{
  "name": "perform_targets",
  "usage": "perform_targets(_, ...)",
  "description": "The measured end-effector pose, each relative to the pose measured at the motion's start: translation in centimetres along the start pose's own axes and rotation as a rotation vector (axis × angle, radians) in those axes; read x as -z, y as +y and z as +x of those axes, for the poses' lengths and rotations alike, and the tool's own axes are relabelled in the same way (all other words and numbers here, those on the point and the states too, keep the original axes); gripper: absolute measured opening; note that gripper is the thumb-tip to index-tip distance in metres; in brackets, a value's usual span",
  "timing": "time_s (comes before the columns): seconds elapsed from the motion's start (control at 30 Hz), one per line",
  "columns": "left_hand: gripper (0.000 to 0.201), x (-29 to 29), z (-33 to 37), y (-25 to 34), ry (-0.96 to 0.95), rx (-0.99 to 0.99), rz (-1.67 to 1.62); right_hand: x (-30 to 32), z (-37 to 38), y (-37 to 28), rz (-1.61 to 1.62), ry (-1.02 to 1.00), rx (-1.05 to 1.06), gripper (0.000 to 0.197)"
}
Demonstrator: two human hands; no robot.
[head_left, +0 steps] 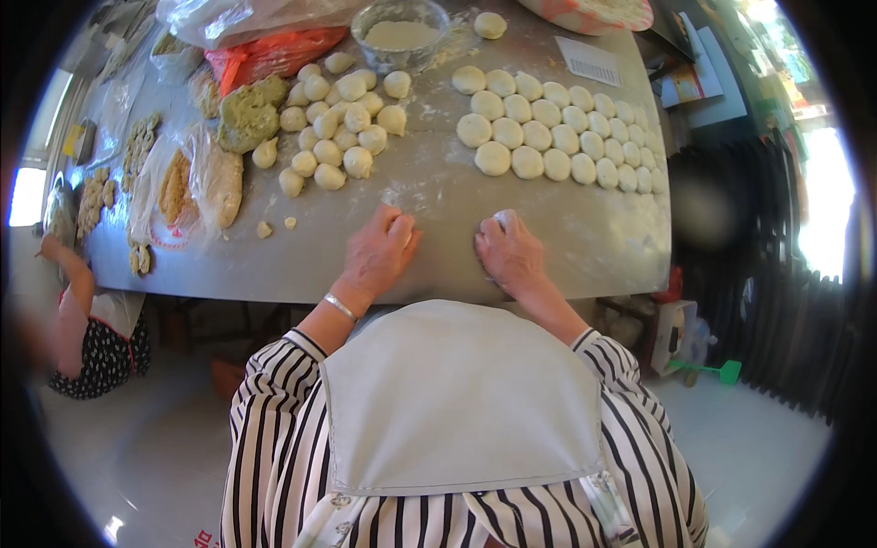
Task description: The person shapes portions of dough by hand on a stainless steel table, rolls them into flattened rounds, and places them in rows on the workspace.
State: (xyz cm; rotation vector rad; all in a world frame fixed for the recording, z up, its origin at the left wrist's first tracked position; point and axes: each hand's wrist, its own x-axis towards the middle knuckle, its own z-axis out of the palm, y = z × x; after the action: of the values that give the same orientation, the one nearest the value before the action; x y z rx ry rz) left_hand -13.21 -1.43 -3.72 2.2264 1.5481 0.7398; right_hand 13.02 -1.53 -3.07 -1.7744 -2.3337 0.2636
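Clear bowl (pixel 400 61) up top has white powder in it, looks like flour, and a pink and white bowl (pixel 548 13) at the back edge holds something pale too. Left side's got an open clear bag (pixel 146 205) with crumbly brownish stuff inside, plus a red bag (pixel 274 57) partly under another clear plastic one. A lumpy green mass (pixel 251 114) sits right by the pile of dough balls (pixel 352 87), and the flattened dough rounds (pixel 535 135) are lined up in rows over on the right. Grey bib blocks part of the near edge of the worktop (pixel 585 247). The hands are well apart near that edge: left (pixel 382 251) and right (pixel 510 251) both curled into loose fists, can't really tell from this angle if anything's tucked under them
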Motion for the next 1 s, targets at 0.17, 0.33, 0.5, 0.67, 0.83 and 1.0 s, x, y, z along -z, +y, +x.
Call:
perform_targets(0.17, 0.055, 4.2, 0.7, 4.5, -0.150, 0.112, 0.218, 5.0, 0.7, -1.4, 0.055, -0.027, 0.151, 0.051)
perform_targets(0.33, 0.068, 2.5, 1.9, 3.7, -0.169, -0.019, 0.300, 3.0, 1.8, -0.6, -0.003, -0.061, 0.370, 0.073)
perform_targets(0.5, 0.075, 0.7, 0.8, 2.8, -0.241, -0.011, 0.323, 2.4, 1.6, -0.3, -0.024, -0.218, 0.355, 0.076)
perform_targets(0.67, 0.074, 0.0, 0.9, 2.4, -0.223, -0.011, 0.341, 2.0, 1.5, 0.0, -0.061, -0.243, 0.365, 0.077)
perform_targets(0.83, 0.070, 0.9, 1.1, 2.9, -0.235, 0.009, 0.352, 2.6, 1.9, -0.2, 0.001, -0.261, 0.356, 0.075)
perform_targets(1.0, 0.058, 4.3, 1.0, 3.2, -0.199, 0.238, 0.086, 4.3, 0.6, 0.9, 0.064, -0.196, 0.111, 0.056)
